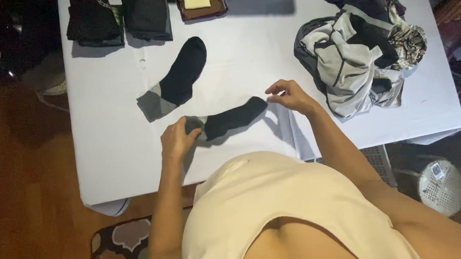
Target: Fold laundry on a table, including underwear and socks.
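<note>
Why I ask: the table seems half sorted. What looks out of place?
The heap of clothes at the table's right lies crumpled, unlike the folded stacks along the far edge. The two socks lie apart, unpaired.

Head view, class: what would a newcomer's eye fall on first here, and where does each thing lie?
Two black socks with grey cuffs stand out on the white table: the near sock stretched between the left hand at its cuff and the right hand at its toe, the far sock lying flat beyond. A pile of unfolded clothes sits right.
</note>
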